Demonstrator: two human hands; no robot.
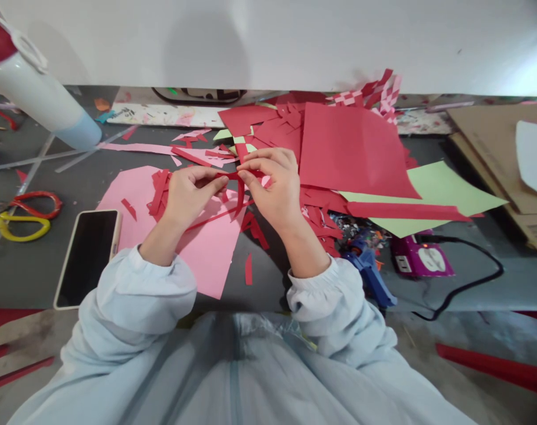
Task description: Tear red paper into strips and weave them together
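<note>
Between my two hands is a red paper strip (241, 198), one part of it hanging down in a curl. My left hand (189, 192) pinches its left end between thumb and fingertips. At the other end, my right hand (272, 186) grips the strip with thumb and forefinger, its other fingers bent above. Below the hands lies a pink paper sheet (209, 260) with red scraps on it. A bundle of short red strips (160, 193) rests just behind my left hand. More red cut pieces (319, 218) are heaped to the right of my right hand.
Red sheets (352, 150) overlap light green paper (449, 183) at the right. A blue glue gun (370, 274) lies near a purple box (421, 257) with a black cable. At the left are a phone (89, 257), scissors (23, 227) and a tilted-looking bottle (42, 88). Cardboard (494, 153) lies far right.
</note>
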